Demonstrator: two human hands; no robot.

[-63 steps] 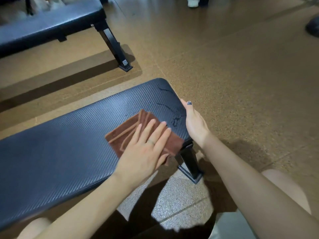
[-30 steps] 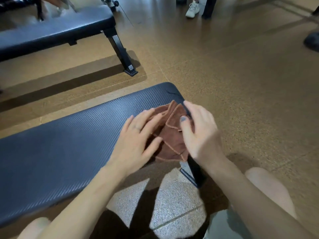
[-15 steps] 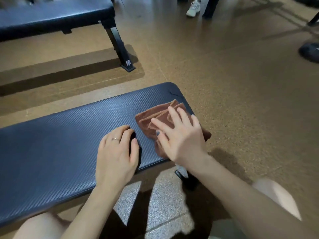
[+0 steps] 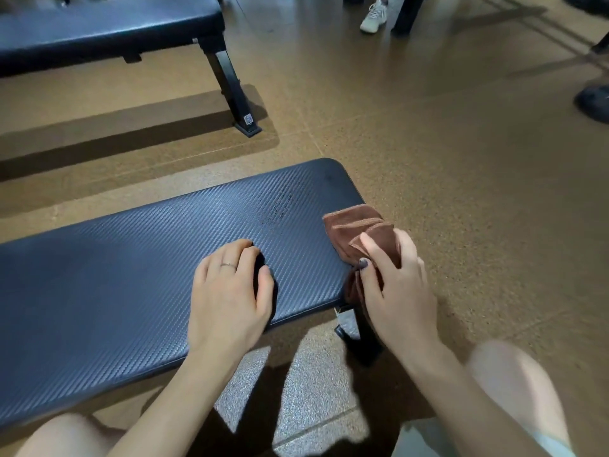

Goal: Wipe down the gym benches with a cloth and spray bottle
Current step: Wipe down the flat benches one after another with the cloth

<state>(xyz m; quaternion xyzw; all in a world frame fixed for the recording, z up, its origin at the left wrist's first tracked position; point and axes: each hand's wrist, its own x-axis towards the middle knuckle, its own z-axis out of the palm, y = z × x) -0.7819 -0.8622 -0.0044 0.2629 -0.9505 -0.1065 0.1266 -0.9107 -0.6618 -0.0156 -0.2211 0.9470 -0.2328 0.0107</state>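
Observation:
A black textured gym bench runs across the view, with a damp smear near its right end. My right hand grips the brown cloth, bunched up, at the bench's right end, where the cloth hangs partly over the edge. My left hand rests on the bench pad near the front edge, fingers bent, holding nothing. No spray bottle is in view.
A second black bench stands at the back left, its leg planted on the brown floor. A person's white shoe is at the top, a dark shoe at the far right. My knees are below the bench.
The cloth passed from my left hand to my right. My right hand has since dragged it to the right end of the bench and bunched it; my left hand stays resting on the pad.

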